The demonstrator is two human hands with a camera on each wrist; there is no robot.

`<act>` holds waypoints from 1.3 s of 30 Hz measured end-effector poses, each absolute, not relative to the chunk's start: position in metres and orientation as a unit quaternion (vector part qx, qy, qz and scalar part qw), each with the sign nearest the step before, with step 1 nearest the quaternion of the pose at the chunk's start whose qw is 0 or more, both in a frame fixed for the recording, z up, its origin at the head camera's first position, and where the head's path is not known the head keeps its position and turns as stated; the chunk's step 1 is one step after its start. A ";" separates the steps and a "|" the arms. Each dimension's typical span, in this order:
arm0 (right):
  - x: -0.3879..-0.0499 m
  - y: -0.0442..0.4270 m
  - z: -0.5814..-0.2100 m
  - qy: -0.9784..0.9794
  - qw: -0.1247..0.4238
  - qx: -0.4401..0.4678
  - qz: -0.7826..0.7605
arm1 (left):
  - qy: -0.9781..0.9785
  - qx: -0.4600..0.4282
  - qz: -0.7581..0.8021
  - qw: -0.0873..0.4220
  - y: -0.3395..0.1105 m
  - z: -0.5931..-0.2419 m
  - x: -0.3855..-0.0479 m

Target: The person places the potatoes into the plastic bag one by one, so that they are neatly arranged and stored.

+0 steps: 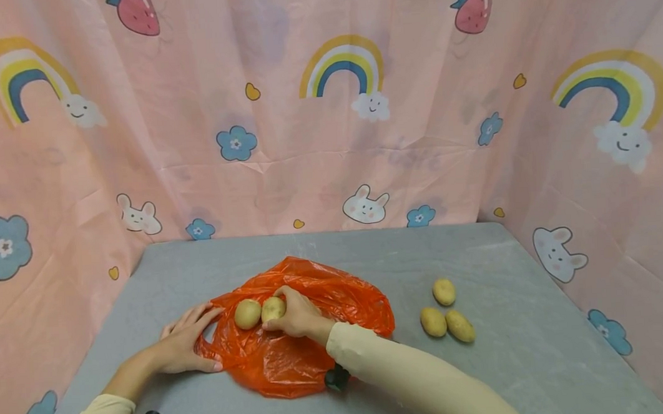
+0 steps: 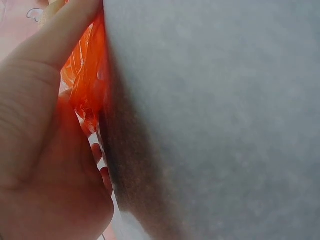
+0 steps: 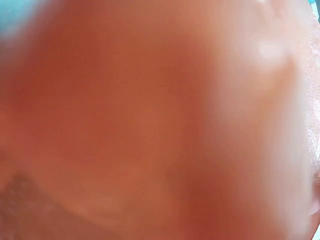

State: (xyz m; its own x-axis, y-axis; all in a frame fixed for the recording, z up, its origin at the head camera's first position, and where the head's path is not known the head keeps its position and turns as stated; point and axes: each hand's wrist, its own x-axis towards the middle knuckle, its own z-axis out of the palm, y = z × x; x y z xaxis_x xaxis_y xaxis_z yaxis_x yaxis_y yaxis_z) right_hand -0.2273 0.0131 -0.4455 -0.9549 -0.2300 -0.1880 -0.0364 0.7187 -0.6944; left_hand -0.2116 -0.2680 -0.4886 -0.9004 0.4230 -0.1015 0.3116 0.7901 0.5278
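Note:
A thin orange-red plastic bag (image 1: pixel 286 366) lies spread and crumpled on the grey table. Two potatoes are at the bag: the left potato (image 1: pixel 248 314) sits by itself, and beside it my right hand (image 1: pixel 299 313) grips the other potato (image 1: pixel 272 309) between thumb and fingers. My left hand (image 1: pixel 186 341) rests at the bag's left edge, thumb and fingers spread and fairly straight against the plastic. In the left wrist view, bag film (image 2: pixel 90 75) shows between thumb and fingers. The right wrist view is mostly filled by a reddish blur, so the grip is hidden there.
To the right of the bag, three potatoes lie close together on the table: a back potato (image 1: pixel 444 292), a left potato (image 1: pixel 433 322) and a right potato (image 1: pixel 460 326). A pink patterned curtain (image 1: pixel 285 190) encloses the grey table (image 1: pixel 520 372) at the back and sides.

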 end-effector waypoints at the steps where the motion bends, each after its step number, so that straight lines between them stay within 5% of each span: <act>1: -0.228 0.013 -0.445 0.917 0.131 -0.072 -0.369 | 0.940 0.194 0.258 0.108 -0.268 -0.489 -0.212; 39: -0.233 0.046 -0.412 0.863 0.201 -0.117 -0.448 | 0.939 0.192 0.263 0.113 -0.267 -0.487 -0.211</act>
State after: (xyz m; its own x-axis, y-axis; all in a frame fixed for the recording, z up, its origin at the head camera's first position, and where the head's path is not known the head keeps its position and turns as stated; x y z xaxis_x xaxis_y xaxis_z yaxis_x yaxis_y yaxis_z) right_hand -0.2328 0.0461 -0.4124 -0.8917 -0.3824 -0.2424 -0.0219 0.5711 -0.8206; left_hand -0.2108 -0.2669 -0.4872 -0.9009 0.4198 -0.1104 0.3012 0.7878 0.5372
